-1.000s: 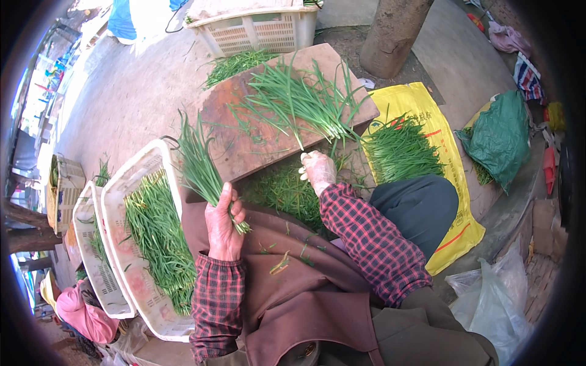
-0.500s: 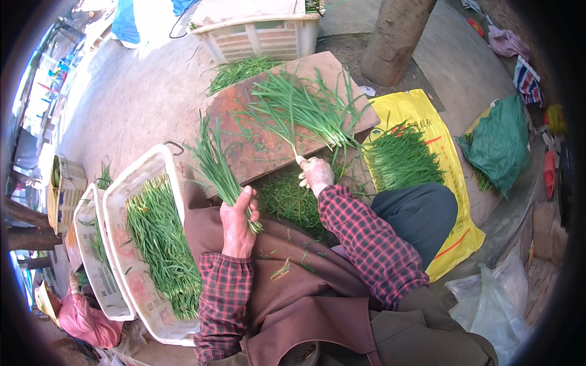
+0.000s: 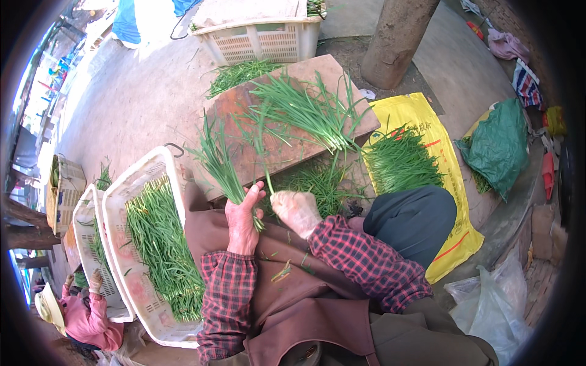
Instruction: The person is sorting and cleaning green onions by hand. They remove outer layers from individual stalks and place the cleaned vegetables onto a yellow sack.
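Observation:
My left hand [image 3: 243, 222] is closed round an upright bundle of garlic chives [image 3: 224, 170] over my brown apron. Close to its right, my right hand [image 3: 294, 210], pale as if in a thin glove, pinches a single chive stalk [image 3: 268, 180]. More loose chives [image 3: 305, 110] lie on a worn wooden board [image 3: 232, 100] above my hands, with scattered greens [image 3: 311, 177] beneath its near edge. A white plastic crate [image 3: 171, 171] of chives stands to my left; at right, chives [image 3: 400, 161] lie on a yellow sack [image 3: 458, 238] beside my knee.
Another crate [image 3: 256, 43] stands beyond the board, near a tree trunk [image 3: 397, 43]. Narrower crates [image 3: 88, 238] are at left, where a co-worker [image 3: 91, 323] in pink and a hat sits. A green bag [image 3: 500, 140] and clear plastic bags [image 3: 491, 311] lie at right.
My right hand has moved down and left toward my left hand, drawing the stalk away from the pile. My left hand has shifted slightly right. The co-worker's hands have risen.

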A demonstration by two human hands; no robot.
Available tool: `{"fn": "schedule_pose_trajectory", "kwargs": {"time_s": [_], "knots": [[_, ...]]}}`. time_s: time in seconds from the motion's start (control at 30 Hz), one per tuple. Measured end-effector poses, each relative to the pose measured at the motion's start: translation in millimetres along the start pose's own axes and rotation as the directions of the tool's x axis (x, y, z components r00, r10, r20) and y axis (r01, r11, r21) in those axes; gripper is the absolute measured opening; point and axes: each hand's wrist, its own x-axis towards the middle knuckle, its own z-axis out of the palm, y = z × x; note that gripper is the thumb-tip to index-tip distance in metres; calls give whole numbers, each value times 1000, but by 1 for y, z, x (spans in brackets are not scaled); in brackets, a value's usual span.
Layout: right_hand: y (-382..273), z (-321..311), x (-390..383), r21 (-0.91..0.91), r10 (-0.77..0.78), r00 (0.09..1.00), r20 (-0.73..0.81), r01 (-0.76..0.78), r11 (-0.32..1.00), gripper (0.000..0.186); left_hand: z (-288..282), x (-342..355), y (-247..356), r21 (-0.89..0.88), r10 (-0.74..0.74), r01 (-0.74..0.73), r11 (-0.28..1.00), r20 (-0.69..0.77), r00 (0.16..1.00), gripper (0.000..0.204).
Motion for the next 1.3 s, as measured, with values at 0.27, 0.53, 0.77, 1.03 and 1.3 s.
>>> {"fn": "schedule_pose_trajectory", "kwargs": {"time_s": [0.27, 0.53, 0.77, 1.03, 1.3], "knots": [[-9, -21, -2, 417, -18, 991, 135, -41, 908, 15, -1, 2, 3, -6, 39, -39, 999, 22, 999, 21], [92, 42, 58, -205, 332, 942, 45, -316, 926, 23, -10, 8, 5, -35, -35, 36, 999, 32, 999, 18], [131, 97, 83, -553, 371, 920, 125, -246, 796, 20, -11, 8, 2, -122, -30, 41, 992, 93, 995, 28], [100, 47, 88, -143, 399, 906, 141, -380, 914, 18, -17, 16, -6, -213, -58, 75, 974, 85, 995, 37], [-29, 0, 15, 269, 376, 924, 75, -382, 884, 10, -14, 15, -13, -288, -112, 165, 943, 190, 975, 24]]}}
